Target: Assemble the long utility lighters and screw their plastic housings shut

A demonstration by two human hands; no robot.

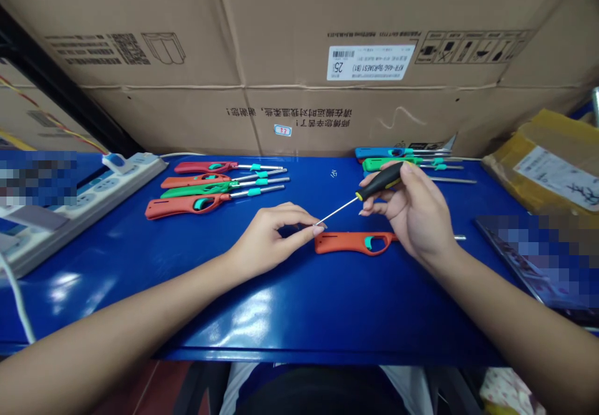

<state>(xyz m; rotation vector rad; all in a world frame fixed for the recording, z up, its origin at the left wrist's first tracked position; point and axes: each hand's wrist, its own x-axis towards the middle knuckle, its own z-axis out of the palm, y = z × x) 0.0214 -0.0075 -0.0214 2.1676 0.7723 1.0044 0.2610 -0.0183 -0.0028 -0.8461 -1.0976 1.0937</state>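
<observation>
Screwdriver in right hand, fingers clamped on the black-and-yellow handle. Shaft slants down-left to left hand. Left thumb and index finger pinched together at the shaft tip; can't tell whether a small part sits between them too.

Orange gas lighter lies flat on blue worktop, handle end just under the left fingertips, nozzle pointing right. Middle of its barrel hidden by the right hand and wrist; nozzle end shows past them. Turquoise trigger visible in the guard.

Up-left: four lighters in a row, nozzles right. From the back: red lighter, second orange lighter, green lighter, red-orange lighter nearest. Behind right hand: another group, blue lighter at the back, second green lighter in front of it, more nozzles partly covered by the hand.

Tiny pale pieces on the worktop between the groups, too small to identify. Power strip far left, tape-wrapped parcel far right, printed cardboard box across the back.
</observation>
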